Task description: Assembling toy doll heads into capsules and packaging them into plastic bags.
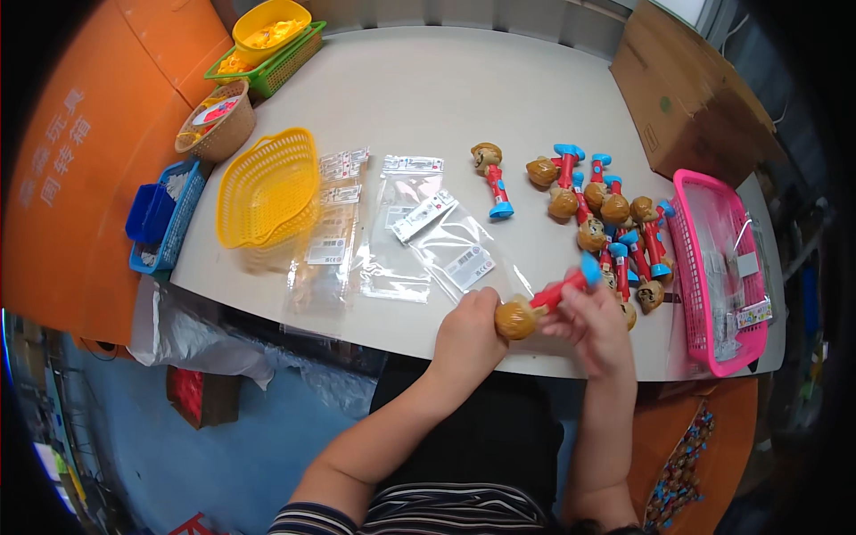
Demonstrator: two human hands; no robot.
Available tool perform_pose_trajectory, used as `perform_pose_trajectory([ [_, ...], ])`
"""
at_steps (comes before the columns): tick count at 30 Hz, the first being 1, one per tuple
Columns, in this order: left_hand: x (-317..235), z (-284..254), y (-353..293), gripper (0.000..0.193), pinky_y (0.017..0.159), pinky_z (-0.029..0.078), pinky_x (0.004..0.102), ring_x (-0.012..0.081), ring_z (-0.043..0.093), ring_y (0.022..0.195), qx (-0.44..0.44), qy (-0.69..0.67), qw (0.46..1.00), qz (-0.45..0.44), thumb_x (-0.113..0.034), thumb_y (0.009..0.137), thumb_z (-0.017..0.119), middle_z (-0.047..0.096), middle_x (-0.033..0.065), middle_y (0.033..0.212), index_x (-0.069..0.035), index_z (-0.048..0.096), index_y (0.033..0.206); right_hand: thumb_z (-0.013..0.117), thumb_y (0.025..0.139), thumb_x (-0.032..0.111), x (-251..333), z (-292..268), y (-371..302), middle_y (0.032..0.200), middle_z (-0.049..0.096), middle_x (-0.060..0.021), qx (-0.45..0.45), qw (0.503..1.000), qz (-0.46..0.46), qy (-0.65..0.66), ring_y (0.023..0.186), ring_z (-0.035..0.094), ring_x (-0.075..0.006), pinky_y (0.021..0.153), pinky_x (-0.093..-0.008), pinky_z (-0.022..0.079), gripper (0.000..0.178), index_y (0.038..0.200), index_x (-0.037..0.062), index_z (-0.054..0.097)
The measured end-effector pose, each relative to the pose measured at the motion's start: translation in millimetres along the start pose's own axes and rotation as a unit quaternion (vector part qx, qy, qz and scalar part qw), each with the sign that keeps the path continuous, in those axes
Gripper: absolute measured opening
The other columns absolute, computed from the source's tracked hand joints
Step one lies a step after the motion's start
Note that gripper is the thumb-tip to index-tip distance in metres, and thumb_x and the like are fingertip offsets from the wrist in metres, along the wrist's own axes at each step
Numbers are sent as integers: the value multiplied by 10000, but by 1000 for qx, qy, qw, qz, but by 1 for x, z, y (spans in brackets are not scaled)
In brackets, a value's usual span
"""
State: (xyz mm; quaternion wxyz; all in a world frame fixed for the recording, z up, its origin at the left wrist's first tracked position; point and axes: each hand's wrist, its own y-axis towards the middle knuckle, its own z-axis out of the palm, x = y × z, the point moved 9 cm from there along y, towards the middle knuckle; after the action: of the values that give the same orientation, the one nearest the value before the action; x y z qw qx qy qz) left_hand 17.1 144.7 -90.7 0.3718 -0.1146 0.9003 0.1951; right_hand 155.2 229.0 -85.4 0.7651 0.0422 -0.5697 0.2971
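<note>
My right hand [596, 325] grips a toy figure by its red body, with the blue base pointing up and away. The figure's round brown-haired head [514, 319] is beside my left hand [471, 332]. That hand is curled at the near end of a clear zip bag [459, 252]; its fingertips are hidden, so what it holds does not show. Another clear bag [399, 276] lies flat to the left, beside a stack of labelled bags [328, 252]. One figure [493, 181] rests alone beyond the bags. Several more figures [615, 209] lie in a loose pile on the right.
A yellow basket [267, 189] stands at the left, with a blue basket [168, 234], a tan basket [227, 125] and a green basket [283, 67] along that edge. At the right are a pink basket [701, 294] of plastic packaging and a cardboard box [682, 94].
</note>
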Motion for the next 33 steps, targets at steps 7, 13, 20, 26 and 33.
perform_pose_trajectory([
  [7, 18, -4, 6, 86, 588, 503, 368, 294, 623, 612, -19, -52, 997, -50, -49, 784, 664, 608, 145, 657, 10, 602, 794, 659, 861, 22, -40, -38, -34, 931, 641, -121, -136, 990, -37, 9, 734, 679, -187, 629, -273, 600, 307, 1081, 44, 447],
  [13, 5, -11, 6, 58, 594, 508, 367, 290, 625, 619, -1, -21, 1000, -14, -45, 817, 626, 611, 144, 694, 9, 607, 804, 616, 875, -47, -40, -28, -40, 953, 634, -135, -130, 985, -100, 47, 765, 678, -192, 674, -257, 593, 243, 986, 55, 426],
  [20, -9, -11, 2, 79, 599, 514, 355, 275, 634, 649, 1, 10, 1000, 25, -47, 822, 625, 611, 144, 780, -7, 594, 883, 639, 863, -48, -57, -29, -46, 1012, 607, -146, -161, 982, -76, 54, 817, 668, -206, 709, -261, 571, 239, 923, 35, 423],
  [26, -20, -16, 7, 89, 579, 512, 328, 249, 631, 634, -6, -37, 998, 60, -29, 820, 625, 599, 129, 765, -16, 583, 897, 676, 840, -20, -39, -14, -51, 811, 597, -46, -25, 952, -163, -259, 693, 600, -97, 636, -221, 525, 246, 1010, 27, 506],
  [33, -31, -11, 2, 86, 585, 516, 328, 253, 631, 632, 2, -45, 997, 62, -34, 827, 631, 598, 125, 764, -20, 587, 900, 564, 969, 150, -68, -7, -44, 764, 554, -55, -124, 984, -27, 123, 562, 557, -113, 495, -238, 512, 192, 1089, 22, 485],
])
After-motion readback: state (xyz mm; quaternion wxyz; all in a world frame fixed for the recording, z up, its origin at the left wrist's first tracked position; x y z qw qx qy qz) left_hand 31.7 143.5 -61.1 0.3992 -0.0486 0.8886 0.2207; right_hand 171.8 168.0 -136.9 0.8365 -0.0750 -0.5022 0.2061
